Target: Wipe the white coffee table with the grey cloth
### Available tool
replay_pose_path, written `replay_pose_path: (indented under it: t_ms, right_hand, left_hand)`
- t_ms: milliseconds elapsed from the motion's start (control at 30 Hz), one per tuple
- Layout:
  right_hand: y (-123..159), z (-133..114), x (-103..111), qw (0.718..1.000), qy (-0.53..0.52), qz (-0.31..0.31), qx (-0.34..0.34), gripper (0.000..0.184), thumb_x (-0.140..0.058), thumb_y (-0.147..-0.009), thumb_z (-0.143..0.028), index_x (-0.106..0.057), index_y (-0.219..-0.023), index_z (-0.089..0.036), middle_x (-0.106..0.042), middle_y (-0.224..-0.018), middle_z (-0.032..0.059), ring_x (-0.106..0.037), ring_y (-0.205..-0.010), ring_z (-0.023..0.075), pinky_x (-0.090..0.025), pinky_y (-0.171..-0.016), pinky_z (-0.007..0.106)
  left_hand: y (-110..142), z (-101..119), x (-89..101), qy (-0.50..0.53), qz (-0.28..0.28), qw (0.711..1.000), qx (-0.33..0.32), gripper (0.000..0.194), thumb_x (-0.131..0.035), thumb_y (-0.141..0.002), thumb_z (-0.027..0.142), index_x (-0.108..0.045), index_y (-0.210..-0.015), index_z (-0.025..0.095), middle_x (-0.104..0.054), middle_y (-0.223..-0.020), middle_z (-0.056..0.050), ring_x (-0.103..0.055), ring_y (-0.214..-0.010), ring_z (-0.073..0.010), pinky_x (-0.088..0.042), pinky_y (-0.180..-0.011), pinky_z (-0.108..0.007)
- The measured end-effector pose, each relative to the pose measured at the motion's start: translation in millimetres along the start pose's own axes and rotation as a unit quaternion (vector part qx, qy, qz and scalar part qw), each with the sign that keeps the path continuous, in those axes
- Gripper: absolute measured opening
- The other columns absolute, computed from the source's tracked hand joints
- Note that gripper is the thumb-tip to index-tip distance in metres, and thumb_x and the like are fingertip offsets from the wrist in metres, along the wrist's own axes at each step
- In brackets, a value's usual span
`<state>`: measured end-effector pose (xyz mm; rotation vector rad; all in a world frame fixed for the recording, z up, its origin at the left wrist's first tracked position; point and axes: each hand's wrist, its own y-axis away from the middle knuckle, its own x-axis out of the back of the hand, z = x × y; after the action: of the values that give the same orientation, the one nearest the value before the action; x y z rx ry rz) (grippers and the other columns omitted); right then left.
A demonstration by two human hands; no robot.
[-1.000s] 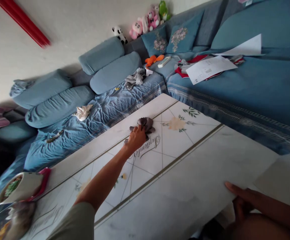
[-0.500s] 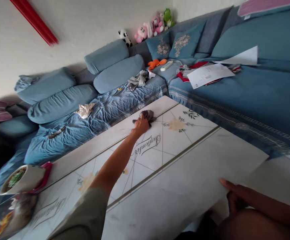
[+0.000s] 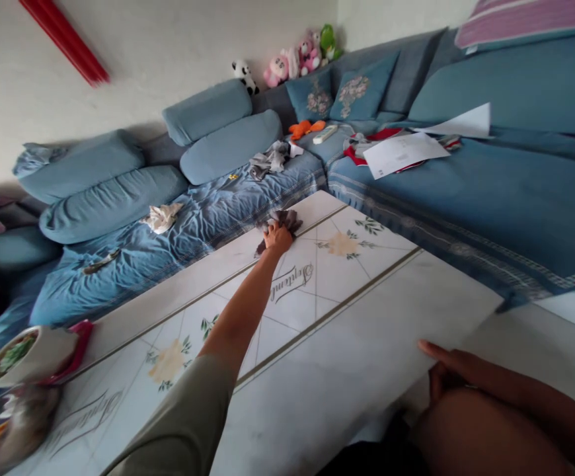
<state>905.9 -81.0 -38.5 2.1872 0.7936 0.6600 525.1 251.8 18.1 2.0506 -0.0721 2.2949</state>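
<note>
My left hand (image 3: 278,237) is stretched far across a white marble-patterned table (image 3: 347,344). It presses on a crumpled dark grey-brown cloth (image 3: 288,220) near the table's far edge, with fingers bent over the cloth. Part of the cloth sticks out on either side of the hand. My right hand (image 3: 443,370) is beside the near right edge of the table, above my bent knee. One of its digits points out toward the table edge and the others are partly curled in shadow; nothing shows in it.
A white planter (image 3: 34,357) with a succulent stands by a pink-red tray (image 3: 80,347) at the table's left end, near a plastic bag (image 3: 32,413). Beyond the table runs a blue corner sofa (image 3: 218,205) with papers (image 3: 404,155), clothes (image 3: 270,160) and plush toys (image 3: 277,69).
My left hand has shifted slightly left along the far edge, and the cloth is now spread wider under it. The view has turned slightly; my right hand stays by the table edge.
</note>
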Motion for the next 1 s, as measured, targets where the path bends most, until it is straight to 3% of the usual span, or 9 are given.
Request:
replay_pose_path:
  t_ms: [67, 167, 333, 467, 567, 667, 800, 900, 1000]
  right_hand:
    - [3, -1, -2, 0.998, -0.048, -0.013, 0.033, 0.102, 0.003, -0.11, -0.069, -0.076, -0.061, -0.027, -0.079, -0.084, 0.0175, -0.084, -0.1, 0.0316, -0.061, -0.108, 0.034]
    - [6, -2, -3, 0.997, -0.065, -0.005, 0.047, 0.1, -0.001, -0.114, -0.066, -0.072, -0.058, -0.025, -0.076, -0.078, 0.0161, -0.081, -0.088, 0.0272, -0.062, -0.098, 0.03]
    - [3, 3, -3, 0.992, -0.105, -0.005, 0.075, 0.099, -0.003, -0.117, -0.063, -0.073, -0.059, -0.022, -0.074, -0.073, 0.0136, -0.075, -0.076, 0.0197, -0.057, -0.088, 0.021]
    - [7, -1, -1, 0.988, -0.135, -0.024, 0.075, 0.099, -0.006, -0.118, -0.063, -0.078, -0.065, -0.021, -0.076, -0.076, 0.0129, -0.076, -0.076, 0.0192, -0.057, -0.089, 0.021]
    - [14, -10, -1, 0.987, -0.138, -0.017, 0.079, 0.098, -0.009, -0.119, -0.062, -0.08, -0.068, -0.018, -0.078, -0.078, 0.0114, -0.075, -0.078, 0.0162, -0.054, -0.093, 0.017]
    - [17, -13, -2, 0.987, -0.138, 0.0, 0.077, 0.097, -0.009, -0.119, -0.061, -0.08, -0.069, -0.016, -0.077, -0.076, 0.0105, -0.073, -0.076, 0.0137, -0.052, -0.089, 0.016]
    - [12, -7, -4, 0.988, -0.126, -0.001, 0.089, 0.094, -0.021, -0.116, -0.077, -0.078, -0.07, -0.016, -0.078, -0.079, 0.0137, -0.071, -0.077, 0.0199, -0.055, -0.09, 0.027]
    - [12, -1, -5, 0.988, -0.118, -0.001, 0.104, 0.092, -0.043, -0.099, -0.098, -0.076, -0.069, -0.019, -0.079, -0.082, 0.0171, -0.072, -0.083, 0.0293, -0.059, -0.098, 0.041]
    - [21, 5, -9, 0.986, -0.13, 0.017, 0.106, 0.089, -0.045, -0.097, -0.099, -0.077, -0.069, -0.022, -0.08, -0.084, 0.0179, -0.073, -0.088, 0.033, -0.059, -0.103, 0.047]
  left_hand:
    - [-1, 17, 1.7, 0.005, -0.006, 1.0, -0.022, 0.059, -0.042, -0.115, 0.025, -0.058, -0.171, 0.02, -0.043, -0.184, -0.021, -0.044, -0.167, -0.0427, -0.039, -0.134, -0.072]
    - [47, 35, -12.0, 0.005, -0.024, 0.993, -0.112, 0.062, -0.048, -0.114, 0.026, -0.053, -0.175, 0.026, -0.039, -0.189, -0.013, -0.039, -0.173, -0.0358, -0.036, -0.14, -0.066]
    - [221, 29, -50.6, 0.06, -0.052, 0.922, -0.379, 0.066, -0.056, -0.11, 0.027, -0.053, -0.176, 0.031, -0.042, -0.187, -0.01, -0.04, -0.174, -0.0347, -0.036, -0.143, -0.067]
    - [332, -13, -62.4, 0.067, -0.103, 0.887, -0.445, 0.078, -0.059, -0.11, 0.032, -0.038, -0.184, 0.04, -0.037, -0.189, -0.003, -0.037, -0.176, -0.0304, -0.034, -0.146, -0.062]
    - [323, -59, -56.4, 0.05, -0.096, 0.914, -0.392, 0.07, -0.053, -0.111, 0.029, -0.047, -0.181, 0.04, -0.042, -0.187, -0.005, -0.042, -0.174, -0.0324, -0.042, -0.141, -0.064]
    - [244, -81, -40.4, 0.017, -0.042, 0.97, -0.238, 0.064, -0.047, -0.111, 0.022, -0.059, -0.174, 0.03, -0.05, -0.182, -0.014, -0.046, -0.171, -0.0367, -0.044, -0.137, -0.067]
    - [152, -36, -26.3, -0.002, 0.01, 0.997, -0.079, 0.061, -0.048, -0.113, 0.019, -0.057, -0.174, 0.016, -0.051, -0.18, -0.022, -0.048, -0.169, -0.0398, -0.041, -0.138, -0.068]
    - [160, 33, -38.4, 0.024, -0.003, 0.983, -0.183, 0.06, -0.053, -0.112, 0.016, -0.059, -0.171, 0.013, -0.05, -0.181, -0.021, -0.046, -0.17, -0.0379, -0.038, -0.141, -0.066]
    - [221, 81, -60.3, 0.063, -0.035, 0.92, -0.385, 0.059, -0.057, -0.112, 0.018, -0.06, -0.17, 0.019, -0.05, -0.182, -0.015, -0.045, -0.172, -0.0345, -0.036, -0.143, -0.064]
